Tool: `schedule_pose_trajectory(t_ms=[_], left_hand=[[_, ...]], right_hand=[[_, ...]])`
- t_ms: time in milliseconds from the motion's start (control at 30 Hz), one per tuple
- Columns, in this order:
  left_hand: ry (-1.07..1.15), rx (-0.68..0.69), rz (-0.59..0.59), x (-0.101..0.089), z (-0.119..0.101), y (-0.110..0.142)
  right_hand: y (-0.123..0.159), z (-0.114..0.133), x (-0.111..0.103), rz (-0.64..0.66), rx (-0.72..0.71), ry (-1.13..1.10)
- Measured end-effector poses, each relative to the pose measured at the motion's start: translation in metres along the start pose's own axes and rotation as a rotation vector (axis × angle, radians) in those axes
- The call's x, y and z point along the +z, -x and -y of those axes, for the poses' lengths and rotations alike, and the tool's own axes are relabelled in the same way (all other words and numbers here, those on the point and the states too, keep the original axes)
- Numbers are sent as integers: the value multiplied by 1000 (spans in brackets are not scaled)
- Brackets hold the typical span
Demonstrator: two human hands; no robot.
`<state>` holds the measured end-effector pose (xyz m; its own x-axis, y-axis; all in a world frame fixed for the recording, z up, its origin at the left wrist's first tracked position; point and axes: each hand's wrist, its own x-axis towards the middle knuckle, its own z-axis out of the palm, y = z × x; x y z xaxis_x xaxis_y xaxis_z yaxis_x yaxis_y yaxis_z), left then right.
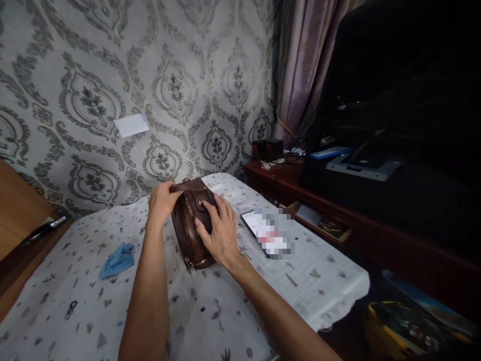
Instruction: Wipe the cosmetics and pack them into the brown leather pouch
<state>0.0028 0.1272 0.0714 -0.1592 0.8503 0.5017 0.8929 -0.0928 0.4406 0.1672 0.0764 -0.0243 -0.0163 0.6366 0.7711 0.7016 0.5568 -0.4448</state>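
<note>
A small brown leather bag (pixel 190 228) with gold zips stands on a table covered by a white patterned cloth (pixel 210 306). My left hand (pixel 161 200) pinches the bag's strap or top flap at its far end. Spread over the bag's right side, my right hand (pixel 220 233) lies with its fingers flat, pressing on the leather. Just right of that hand, a phone (pixel 268 231) lies face up on the cloth with its screen lit.
A crumpled blue cloth (pixel 117 260) lies on the table at the left. A dark wooden unit (pixel 338 210) with a black screen stands at the right. A wooden surface (pixel 18 215) with a pen is at the far left. Patterned wallpaper is behind.
</note>
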Motion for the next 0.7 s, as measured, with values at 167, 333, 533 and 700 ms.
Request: schedule_pose_trajectory(t_ms=[167,333,533,700], left_hand=[[-58,3,-5,-3,-5,2],[-92,24,11,-7,-11,6],[-185,104,115,-19,-22,14],[-234,114,73,-19,-31,20]], right_hand=[[3,-3,1,-1,-15,3],[3,-3,3,0,-18,16],[3,-1,3,-11,-9,15],[4,-3,5,-10,-3,13]])
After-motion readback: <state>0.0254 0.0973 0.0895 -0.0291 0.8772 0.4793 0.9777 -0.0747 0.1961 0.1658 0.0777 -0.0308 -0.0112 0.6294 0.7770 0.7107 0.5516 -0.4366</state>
